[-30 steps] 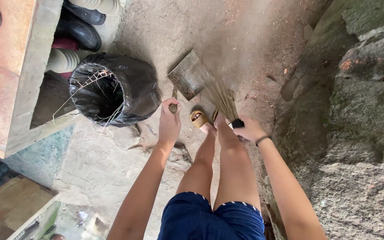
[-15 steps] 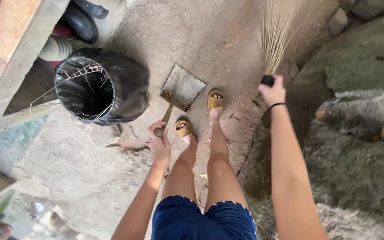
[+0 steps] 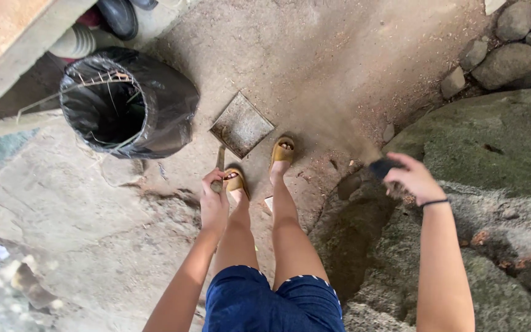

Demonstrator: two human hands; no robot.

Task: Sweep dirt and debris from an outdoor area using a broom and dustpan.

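I look straight down at my legs and tan sandals on a dirt floor. My left hand (image 3: 214, 201) is closed on the long handle of a flat metal dustpan (image 3: 241, 125) that rests on the ground in front of my left foot. My right hand (image 3: 410, 178) grips the dark handle of a straw broom (image 3: 333, 104), whose bristles are a motion-blurred streak fanning up and to the left over the dirt. The broom head sweeps just right of the dustpan.
A bin lined with a black bag (image 3: 127, 104) stands left of the dustpan, with wire strands at its rim. Large grey rocks (image 3: 493, 147) fill the right side. A concrete ledge (image 3: 26, 43) and dark boots (image 3: 118, 15) sit at the top left.
The view has shifted down and left. My right hand swung the broom from upright at the right down into a sweeping stroke. My left hand keeps hold of the dustpan handle.
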